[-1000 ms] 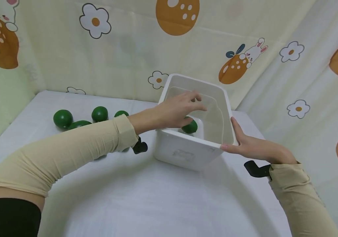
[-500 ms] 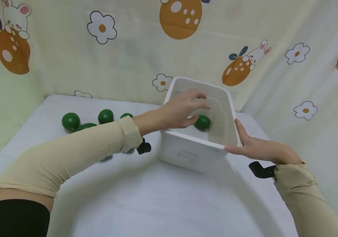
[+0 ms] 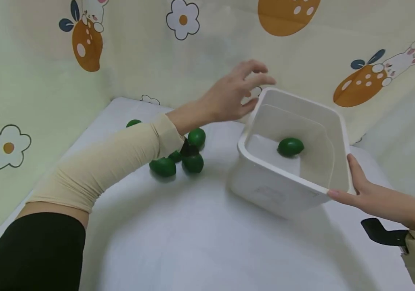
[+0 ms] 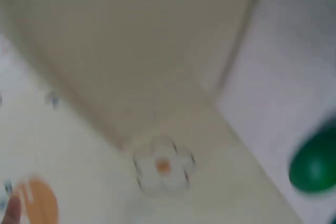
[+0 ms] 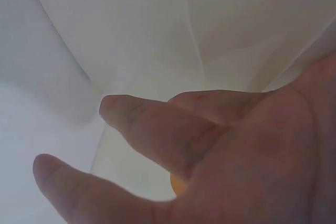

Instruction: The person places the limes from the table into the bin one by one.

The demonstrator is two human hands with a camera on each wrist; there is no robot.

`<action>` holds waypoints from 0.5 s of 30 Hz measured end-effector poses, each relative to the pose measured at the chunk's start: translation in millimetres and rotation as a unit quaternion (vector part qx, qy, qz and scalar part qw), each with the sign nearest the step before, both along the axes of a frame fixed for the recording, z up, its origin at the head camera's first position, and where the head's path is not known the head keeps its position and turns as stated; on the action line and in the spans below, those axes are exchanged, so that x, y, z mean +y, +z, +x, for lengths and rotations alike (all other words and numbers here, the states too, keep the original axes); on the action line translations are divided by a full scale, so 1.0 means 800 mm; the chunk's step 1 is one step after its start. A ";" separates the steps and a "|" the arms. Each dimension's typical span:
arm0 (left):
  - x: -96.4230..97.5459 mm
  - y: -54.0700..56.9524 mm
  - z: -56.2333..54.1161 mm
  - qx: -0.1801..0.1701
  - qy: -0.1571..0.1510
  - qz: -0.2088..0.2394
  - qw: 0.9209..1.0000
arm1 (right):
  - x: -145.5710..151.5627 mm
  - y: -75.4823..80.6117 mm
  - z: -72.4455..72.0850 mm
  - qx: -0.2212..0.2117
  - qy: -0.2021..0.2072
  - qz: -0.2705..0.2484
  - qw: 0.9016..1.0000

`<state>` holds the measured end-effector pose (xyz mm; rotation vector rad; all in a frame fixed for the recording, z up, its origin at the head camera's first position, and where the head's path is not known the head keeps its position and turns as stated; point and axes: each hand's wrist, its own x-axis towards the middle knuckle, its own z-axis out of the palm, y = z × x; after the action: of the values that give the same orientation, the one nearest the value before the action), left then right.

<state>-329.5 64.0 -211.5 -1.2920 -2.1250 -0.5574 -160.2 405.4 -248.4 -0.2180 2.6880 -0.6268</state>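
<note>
A white plastic bin (image 3: 262,182) stands on the table, tilted in the head view, with one green lime (image 3: 290,147) lying on its floor. My left hand (image 3: 231,93) is in the air beside the bin's far left corner, fingers loosely bent and nothing in them. My right hand (image 3: 371,198) rests against the bin's right side, thumb at the near corner of the rim and fingers along the wall. Its straight, spread fingers (image 5: 157,129) show in the right wrist view. Left of the bin lie several limes (image 3: 162,167), partly hidden by my left forearm.
A white cloth covers the table (image 3: 207,242). Patterned curtains (image 3: 138,48) hang close behind it and at the sides. The left wrist view is blurred, with a lime (image 4: 315,163) at its right edge.
My left hand has risen out of the bin and moved to its left. The lime beneath it shifted right within the bin. The head view has turned left; my right hand stays at the bin.
</note>
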 end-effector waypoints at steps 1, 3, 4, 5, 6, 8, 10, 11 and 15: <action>-0.014 0.003 -0.008 -0.003 0.019 0.003 1.000 | -0.001 -0.005 -0.003 0.005 0.000 -0.001 1.000; -0.044 0.007 -0.024 -0.004 0.054 0.008 0.998 | -0.002 -0.013 -0.006 0.017 -0.004 0.004 1.000; -0.060 0.009 -0.033 -0.003 0.072 0.011 0.997 | -0.003 -0.017 -0.008 0.027 -0.006 0.002 1.000; -0.077 0.010 -0.040 -0.001 0.087 0.018 0.996 | -0.004 -0.020 -0.010 0.036 -0.010 0.004 0.999; -0.095 0.010 -0.047 -0.002 0.104 0.024 0.994 | -0.007 -0.023 -0.011 0.046 -0.016 0.012 0.999; -0.133 0.011 -0.058 -0.006 0.144 0.034 0.989 | -0.007 -0.032 -0.017 0.089 -0.020 -0.005 0.996; -0.166 0.010 -0.066 -0.017 0.182 0.041 0.982 | -0.001 -0.042 -0.017 0.140 -0.029 -0.028 0.989; -0.180 0.009 -0.068 -0.025 0.198 0.044 0.979 | 0.005 -0.045 -0.015 0.167 -0.038 -0.037 0.985; -0.229 -0.003 -0.075 -0.071 0.253 0.035 0.964 | 0.029 -0.065 -0.006 0.246 -0.073 -0.014 0.966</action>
<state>-389.3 -119.3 -214.0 -0.6421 -2.4085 -0.5054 -164.9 428.8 -300.4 -0.2051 3.1983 -0.7346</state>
